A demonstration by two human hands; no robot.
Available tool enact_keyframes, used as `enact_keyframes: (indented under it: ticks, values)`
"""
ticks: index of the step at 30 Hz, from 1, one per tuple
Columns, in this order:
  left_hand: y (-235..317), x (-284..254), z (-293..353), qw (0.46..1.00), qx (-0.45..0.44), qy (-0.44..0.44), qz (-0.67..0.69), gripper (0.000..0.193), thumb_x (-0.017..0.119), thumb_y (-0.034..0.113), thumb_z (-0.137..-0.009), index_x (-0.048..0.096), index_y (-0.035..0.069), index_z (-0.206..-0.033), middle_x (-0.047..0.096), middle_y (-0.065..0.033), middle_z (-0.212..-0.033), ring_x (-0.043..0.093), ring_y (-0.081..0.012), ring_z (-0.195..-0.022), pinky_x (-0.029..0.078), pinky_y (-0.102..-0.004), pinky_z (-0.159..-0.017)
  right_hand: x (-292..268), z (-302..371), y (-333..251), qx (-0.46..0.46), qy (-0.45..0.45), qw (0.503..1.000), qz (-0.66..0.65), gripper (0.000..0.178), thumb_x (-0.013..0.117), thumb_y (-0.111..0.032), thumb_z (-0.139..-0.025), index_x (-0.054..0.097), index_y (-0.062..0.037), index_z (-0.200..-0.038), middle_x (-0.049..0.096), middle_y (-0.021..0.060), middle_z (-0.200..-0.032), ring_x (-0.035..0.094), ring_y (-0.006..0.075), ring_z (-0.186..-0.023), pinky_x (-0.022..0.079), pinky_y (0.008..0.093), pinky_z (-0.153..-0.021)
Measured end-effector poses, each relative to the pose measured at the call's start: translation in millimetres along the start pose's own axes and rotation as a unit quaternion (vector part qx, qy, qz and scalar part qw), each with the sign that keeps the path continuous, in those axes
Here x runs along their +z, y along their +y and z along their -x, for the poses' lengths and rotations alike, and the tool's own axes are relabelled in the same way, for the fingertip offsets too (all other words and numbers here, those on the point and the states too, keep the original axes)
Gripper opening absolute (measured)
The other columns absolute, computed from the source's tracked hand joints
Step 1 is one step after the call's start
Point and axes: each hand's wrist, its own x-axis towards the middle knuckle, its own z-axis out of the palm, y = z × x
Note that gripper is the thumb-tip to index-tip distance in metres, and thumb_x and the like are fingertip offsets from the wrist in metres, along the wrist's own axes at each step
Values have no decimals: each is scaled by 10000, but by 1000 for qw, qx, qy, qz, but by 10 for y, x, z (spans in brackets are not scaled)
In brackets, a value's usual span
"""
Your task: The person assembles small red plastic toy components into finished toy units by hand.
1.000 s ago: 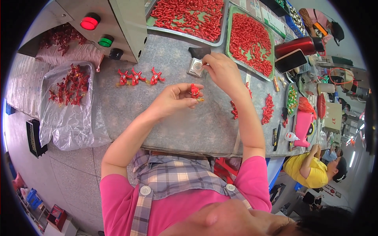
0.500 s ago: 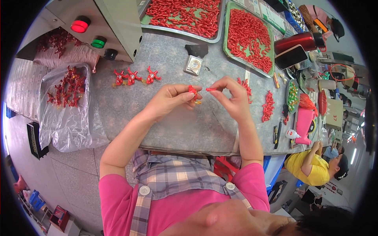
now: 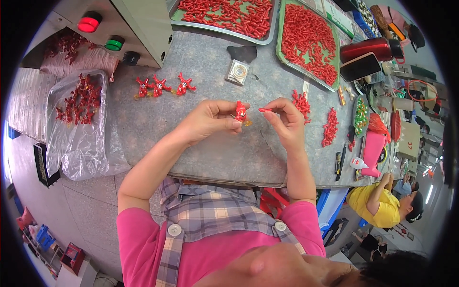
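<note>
Between the thumb and fingers of my left hand (image 3: 209, 120) is a small red toy figure (image 3: 241, 112) with a yellowish bit at its lower end. Just to its right, my right hand (image 3: 286, 118) pinches a small red figure part (image 3: 264, 110), apart from the figure. Beyond my left forearm, three finished-looking red figures (image 3: 160, 85) with spread limbs stand in a row. To the right of my right hand lie a pile of loose red parts (image 3: 301, 106) and a second pile of red parts (image 3: 330, 127).
Two trays, one metal (image 3: 224, 35) and one green-lined (image 3: 279, 52), hold many red parts at the back. A plastic-lined tray (image 3: 101, 91) of figures stands left, below a machine box (image 3: 138, 28). A phone (image 3: 359, 67), a red flask (image 3: 366, 49) and a glue bottle (image 3: 358, 163) lie right.
My left hand has turned the figure, so more of its front shows. The right hand, still pinching the part, has shifted slightly right, and the view has moved a little.
</note>
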Motion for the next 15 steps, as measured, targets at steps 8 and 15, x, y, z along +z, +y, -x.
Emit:
enact_keyframes:
  ticks: [8,15]
  values:
    - [6,10,16,1000,1,-3,1,433,626,63,-787,496,-29,-1190,617,-73,-943,587,-119,-779,491,-249,-697,45,1,1,-1,-6,1000,13,93,630,-47,-770,599,-16,-852,592,31,-787,549,91,-729,430,223,-676]
    - [31,24,19,1000,-3,-12,5,420,616,123,-812,499,-15,-1191,615,-63,-934,583,-110,-785,487,-251,-720,64,19,-36,-26,-5,999,31,95,638,-46,-756,603,-19,-840,596,40,-782,556,109,-713,433,229,-669]
